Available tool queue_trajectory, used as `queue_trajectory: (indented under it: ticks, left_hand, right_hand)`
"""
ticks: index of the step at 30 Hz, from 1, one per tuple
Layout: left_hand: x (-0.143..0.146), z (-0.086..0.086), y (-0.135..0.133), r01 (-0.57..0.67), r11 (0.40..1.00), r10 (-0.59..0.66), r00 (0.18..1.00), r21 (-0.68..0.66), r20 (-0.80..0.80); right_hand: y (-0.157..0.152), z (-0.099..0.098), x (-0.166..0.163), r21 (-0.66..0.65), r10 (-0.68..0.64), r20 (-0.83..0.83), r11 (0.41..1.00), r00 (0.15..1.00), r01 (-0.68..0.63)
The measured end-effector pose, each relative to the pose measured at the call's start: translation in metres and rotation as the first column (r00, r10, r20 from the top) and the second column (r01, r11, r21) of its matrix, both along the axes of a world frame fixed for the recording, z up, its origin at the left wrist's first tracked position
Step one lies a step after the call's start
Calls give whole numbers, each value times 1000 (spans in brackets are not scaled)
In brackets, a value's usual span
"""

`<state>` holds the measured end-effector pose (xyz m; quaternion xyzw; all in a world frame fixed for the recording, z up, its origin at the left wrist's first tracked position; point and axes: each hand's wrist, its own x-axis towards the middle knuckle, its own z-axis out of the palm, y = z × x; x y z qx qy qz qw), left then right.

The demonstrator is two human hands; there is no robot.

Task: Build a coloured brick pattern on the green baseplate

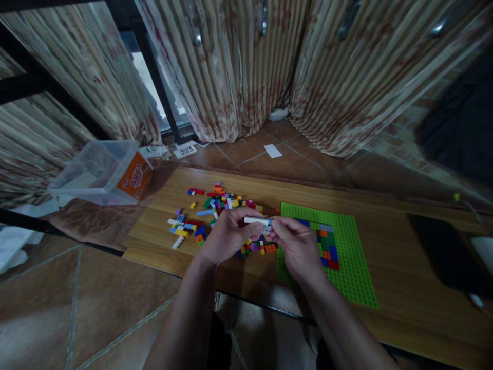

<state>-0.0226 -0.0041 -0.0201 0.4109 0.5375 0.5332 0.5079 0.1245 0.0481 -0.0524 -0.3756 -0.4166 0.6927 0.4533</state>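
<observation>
A long white brick (254, 221) is at the frame's centre, the fingers of the left hand (228, 234) and right hand (298, 245) clamped on it. Loose bricks (231, 201) lie behind it on the worktop (400, 313); a green baseplate (356, 272) lies right of centre, a clear bin (92, 193) at left.

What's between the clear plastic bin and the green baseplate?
In the head view, scattered toy bricks lie on the wooden tabletop between them; the left hand and right hand, holding a white brick, hide some bricks.
</observation>
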Motion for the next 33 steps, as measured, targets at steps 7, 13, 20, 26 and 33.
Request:
queue_trajectory:
  ticks: [7, 13, 20, 26, 33]
  left_hand:
    - [16, -10, 3, -28, 980, 64, 982, 196, -179]
    - [20, -10, 5, 26, 966, 33, 974, 257, -223]
    - [5, -12, 6, -59, 996, 72, 978, 74, -196]
    - [-14, -15, 2, -159, 985, 119, 910, -69, -397]
    - [-22, -18, 1, -194, 980, 140, 831, -44, -538]
  right_hand:
    - [5, -1, 2, -56, -63, -24, 997, 998, 61]
    - [7, 3, 2, -32, -133, 17, 991, 991, 134]
    - [8, -3, 1, 139, -188, 182, 977, 965, 164]
    - [8, -10, 6, 356, -189, 436, 934, 880, 25]
    - [4, -14, 8, 506, -197, 559, 850, 805, -144]
